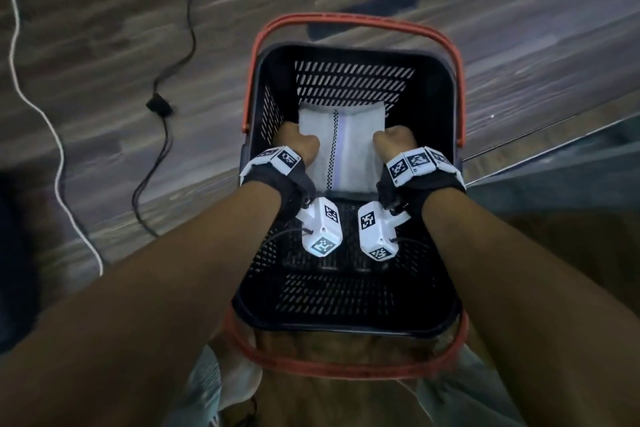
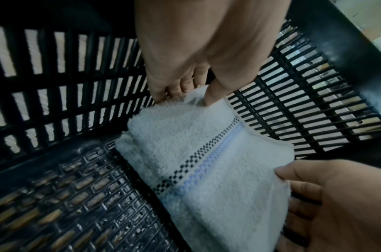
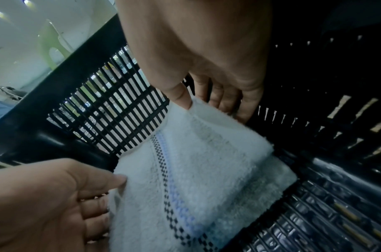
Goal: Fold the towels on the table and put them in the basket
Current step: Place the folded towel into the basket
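Note:
A folded white towel (image 1: 341,146) with a black checkered line and a pale blue stripe hangs low inside the black slatted basket (image 1: 446,87), near its far wall. My left hand (image 1: 298,144) pinches the towel's left edge and my right hand (image 1: 393,144) pinches its right edge. In the left wrist view the left hand (image 2: 185,97) has its thumb on top of the towel (image 2: 206,170) and its fingers behind it, with the right hand (image 2: 293,184) at the other end. The right wrist view shows the right hand (image 3: 211,109) and the left hand (image 3: 111,192) gripping the towel (image 3: 196,170) the same way.
The basket's red handles (image 1: 346,19) lie folded down outside its rim. A black cable (image 1: 162,135) with an adapter and a white cord (image 1: 52,121) run over the wooden floor at left. A dark table edge (image 1: 554,146) crosses at right.

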